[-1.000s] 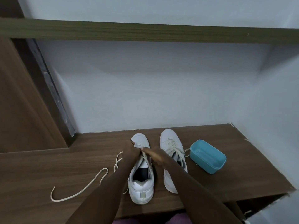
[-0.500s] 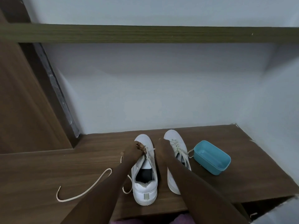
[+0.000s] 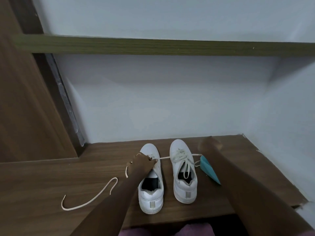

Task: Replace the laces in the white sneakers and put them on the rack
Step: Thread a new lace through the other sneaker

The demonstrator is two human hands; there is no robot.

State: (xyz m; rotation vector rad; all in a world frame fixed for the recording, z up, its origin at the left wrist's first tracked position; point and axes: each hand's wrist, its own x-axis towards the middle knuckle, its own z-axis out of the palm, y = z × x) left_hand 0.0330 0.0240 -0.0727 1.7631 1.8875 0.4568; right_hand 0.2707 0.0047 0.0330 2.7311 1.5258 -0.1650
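Two white sneakers stand side by side on the wooden shelf, toes toward the wall. My left hand grips the left sneaker over its front eyelets. From there a cream lace runs taut to the right, across the toe of the right sneaker, which is laced. My right hand is blurred, out to the right beyond that shoe, and holds the lace's far end. A second loose lace lies curled on the shelf at the left.
A teal plastic container sits right of the shoes, mostly hidden by my right arm. A higher shelf board crosses overhead. A wooden side panel closes the left, white walls the back and right.
My right hand has swung from the left sneaker's eyelets out to the right, drawing the lace taut across the right sneaker. My left hand stays on the left sneaker.
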